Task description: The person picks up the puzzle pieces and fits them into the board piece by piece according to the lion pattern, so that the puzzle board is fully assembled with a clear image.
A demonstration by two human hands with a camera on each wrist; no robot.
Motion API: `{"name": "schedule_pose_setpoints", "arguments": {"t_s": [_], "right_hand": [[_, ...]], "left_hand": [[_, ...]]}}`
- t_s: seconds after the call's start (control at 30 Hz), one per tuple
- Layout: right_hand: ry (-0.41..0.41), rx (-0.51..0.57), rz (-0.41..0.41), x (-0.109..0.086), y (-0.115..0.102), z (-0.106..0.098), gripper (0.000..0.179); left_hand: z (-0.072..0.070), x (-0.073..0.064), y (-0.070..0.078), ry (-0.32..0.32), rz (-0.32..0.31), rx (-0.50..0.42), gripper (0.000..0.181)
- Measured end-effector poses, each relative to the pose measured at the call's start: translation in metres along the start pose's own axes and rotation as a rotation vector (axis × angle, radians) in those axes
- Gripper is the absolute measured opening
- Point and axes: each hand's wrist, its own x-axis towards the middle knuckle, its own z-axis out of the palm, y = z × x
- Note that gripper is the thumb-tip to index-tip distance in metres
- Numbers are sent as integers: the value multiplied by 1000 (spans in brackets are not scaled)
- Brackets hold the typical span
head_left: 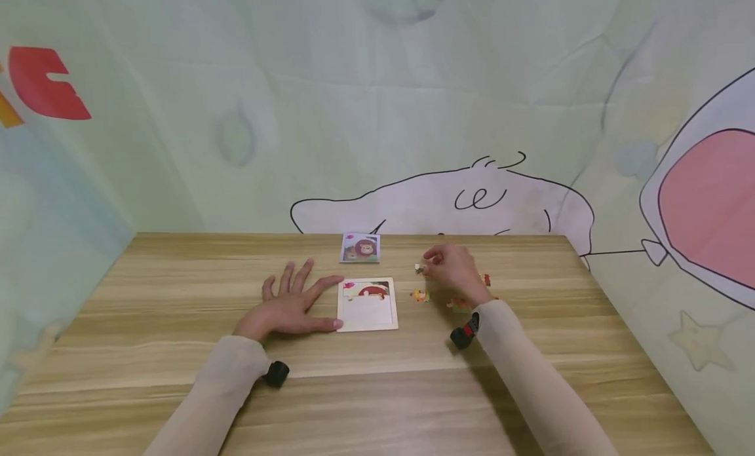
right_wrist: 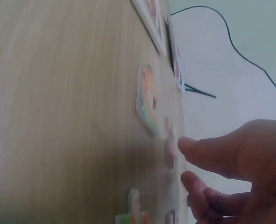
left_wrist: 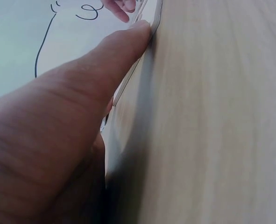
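A shallow white puzzle frame (head_left: 371, 315) lies mid-table, its upper strip filled with pieces showing a pink and dark red picture and its lower part bare white. My left hand (head_left: 286, 310) is spread at the frame's left side, with index fingertip and thumb touching that edge; in the left wrist view the thumb (left_wrist: 100, 63) rests against it. On the right, my right hand (head_left: 457, 269) hovers over a small puzzle piece (head_left: 419, 269). Its thumb (right_wrist: 212, 151) and fingers are apart in the right wrist view, close to a piece (right_wrist: 170, 142) lying on the table.
Behind the frame lies a square picture card (head_left: 360, 248) with a lion. Loose pieces are scattered right of the frame: an orange and yellow one (head_left: 419, 295), a green one (head_left: 459, 305), a red one (head_left: 485, 279). A printed cloth hangs behind the wooden table (head_left: 389, 390).
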Motion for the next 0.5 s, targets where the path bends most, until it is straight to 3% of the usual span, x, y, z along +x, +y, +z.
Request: {"name": "schedule_pose_setpoints", "arguments": {"t_s": [0.2, 0.5], "right_hand": [[-30, -77, -17, 2, 6, -1, 24], [-9, -98, -19, 3, 3, 2, 15]], "left_hand": [[0, 0, 0, 1, 4, -2, 104], [1, 0, -2, 10, 9, 4, 103]]}}
